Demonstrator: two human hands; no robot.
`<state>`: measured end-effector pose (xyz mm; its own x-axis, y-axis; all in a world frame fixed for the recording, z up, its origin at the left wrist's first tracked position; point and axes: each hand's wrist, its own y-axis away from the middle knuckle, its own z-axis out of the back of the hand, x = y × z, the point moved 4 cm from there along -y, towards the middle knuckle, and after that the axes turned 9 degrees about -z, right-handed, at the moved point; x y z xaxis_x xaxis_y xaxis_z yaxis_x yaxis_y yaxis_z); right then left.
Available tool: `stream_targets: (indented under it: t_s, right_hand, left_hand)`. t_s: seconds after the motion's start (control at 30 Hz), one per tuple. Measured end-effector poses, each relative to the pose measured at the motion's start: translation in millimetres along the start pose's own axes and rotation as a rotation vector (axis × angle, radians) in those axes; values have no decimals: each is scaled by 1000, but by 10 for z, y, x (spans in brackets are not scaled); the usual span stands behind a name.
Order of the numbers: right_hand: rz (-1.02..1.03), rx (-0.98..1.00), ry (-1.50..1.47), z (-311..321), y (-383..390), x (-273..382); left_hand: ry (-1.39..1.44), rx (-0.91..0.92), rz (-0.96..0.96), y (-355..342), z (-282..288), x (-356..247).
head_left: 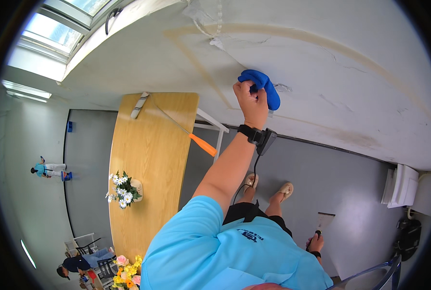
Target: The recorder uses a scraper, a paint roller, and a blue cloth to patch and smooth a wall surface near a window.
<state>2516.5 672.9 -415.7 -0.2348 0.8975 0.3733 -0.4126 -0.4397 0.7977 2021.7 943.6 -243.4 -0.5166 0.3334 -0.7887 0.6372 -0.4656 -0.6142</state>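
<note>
My left hand (252, 102) is closed around a bunched blue cloth (271, 94), which is against the white wall (317, 63). The wall is cracked and flaking, with a beige band forming a partial outline around that area. A black strap with a small device (262, 139) sits on my left wrist, and a cable hangs from it. Low at the right, my right hand (316, 242) grips a putty knife (325, 221) by its dark handle. Its wide, pale metal blade points away from me, well apart from the wall.
At left, a wooden table (152, 145) carries a paint roller (140, 105) with an orange handle and a pot of white flowers (123, 191). Yellow and pink flowers (127, 273) stand nearer. White panels (402, 186) lean far right. Two other people (49, 169) are farther off, left.
</note>
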Motion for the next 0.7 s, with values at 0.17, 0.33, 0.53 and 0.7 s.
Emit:
stream_targets:
  t_s: [0.17,0.33,0.53,0.7]
  right_hand:
    - [8,31,-5,-192,43,-14]
    - [-8,49,-17,-395,140,-30]
    - [-23,-1,48,-624,338,14]
    - [-21,0,59,-722,386,-173]
  left_hand:
    - [12,85,-15,-166,61,99]
    - [-60,47,-91,-418,463,27]
    - [-239,84,-218,-793,735,202]
    - [-156,45,-185,-671,814,318]
